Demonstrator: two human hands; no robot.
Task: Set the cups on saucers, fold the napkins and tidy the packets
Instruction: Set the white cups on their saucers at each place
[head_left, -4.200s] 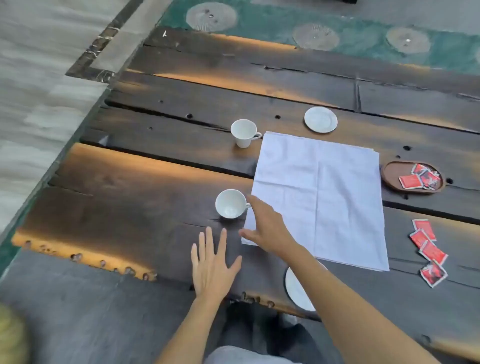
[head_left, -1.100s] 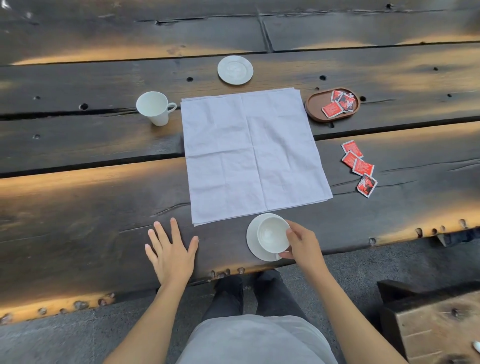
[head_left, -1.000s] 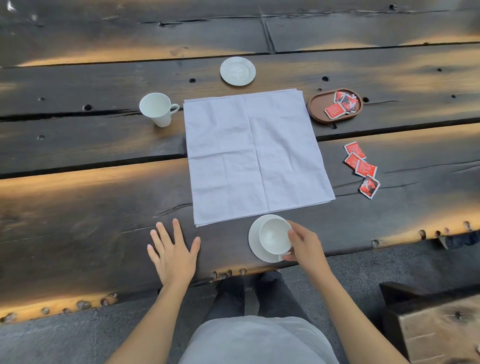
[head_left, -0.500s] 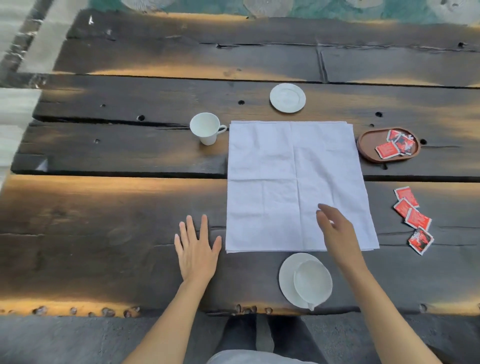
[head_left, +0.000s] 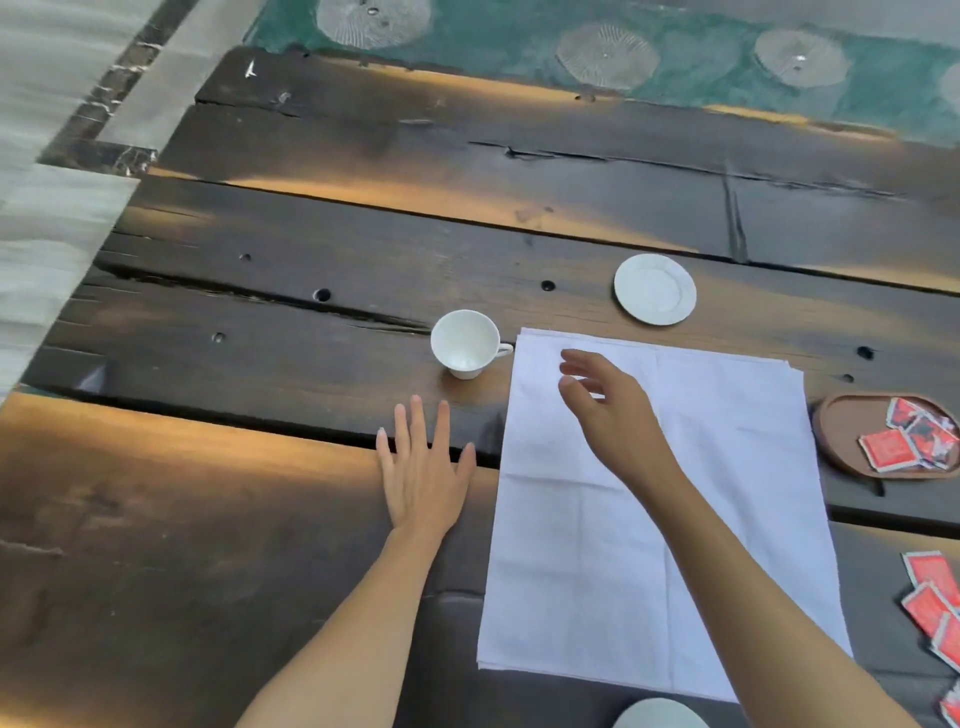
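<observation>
Your white cup stands upright and empty on the dark plank table, handle toward the white napkin and almost touching its far left corner. Your right hand hovers over that corner of the napkin, fingers loosely spread, holding nothing. Your left hand lies flat just left of the napkin. A bare saucer sits just beyond the napkin; a wooden tray of red packets lies to its right, with loose packets nearer. Their print is unreadable.
</observation>
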